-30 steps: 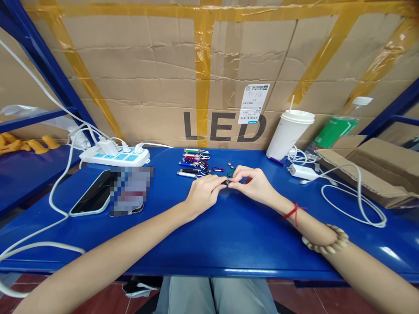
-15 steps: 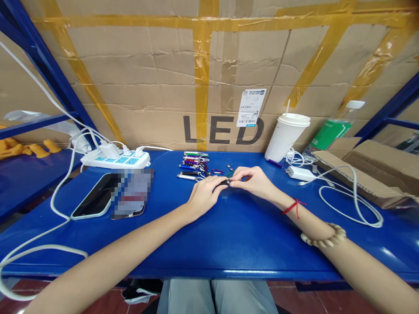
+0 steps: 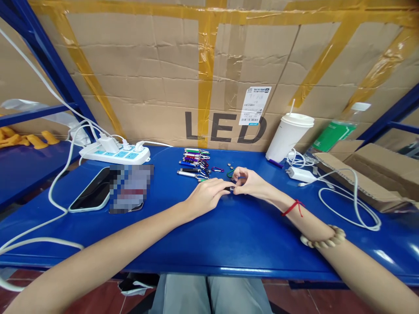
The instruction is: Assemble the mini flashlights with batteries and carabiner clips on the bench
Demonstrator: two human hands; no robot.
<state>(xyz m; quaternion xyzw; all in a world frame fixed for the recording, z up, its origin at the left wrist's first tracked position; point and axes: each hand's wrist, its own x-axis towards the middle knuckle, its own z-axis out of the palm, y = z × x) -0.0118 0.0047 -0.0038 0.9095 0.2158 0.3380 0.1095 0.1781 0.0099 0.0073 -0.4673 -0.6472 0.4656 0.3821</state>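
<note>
Since the earlier frame both hands have shifted slightly toward the person and to the right, the small dark stick (image 3: 228, 189) moving with them; the rest of the layout on the counter (image 3: 203, 235) looks unchanged. The left hand (image 3: 205, 193) has its fingers closed around the stick's dark body; the right hand (image 3: 251, 183) appears to pinch its shiny end between thumb and fingertip, the contact partly hidden; the stick lies between the two, low over the counter.

The likeliest trouble is a slip: so little of the stick shows between the fingertips that a twist or uneven pull could make it spring loose; any loose part inside could drop out, though I cannot tell whether there is one. The green carabiner (image 3: 230, 173) lies just beyond the right fingers and could be snagged or pushed; the tiny round discs (image 3: 229, 164) behind it might scatter if a knuckle brushes them; the row of colourful pen-like sticks (image 3: 192, 164) is near the left fingers, so a careless sweep could disorder it.
</note>
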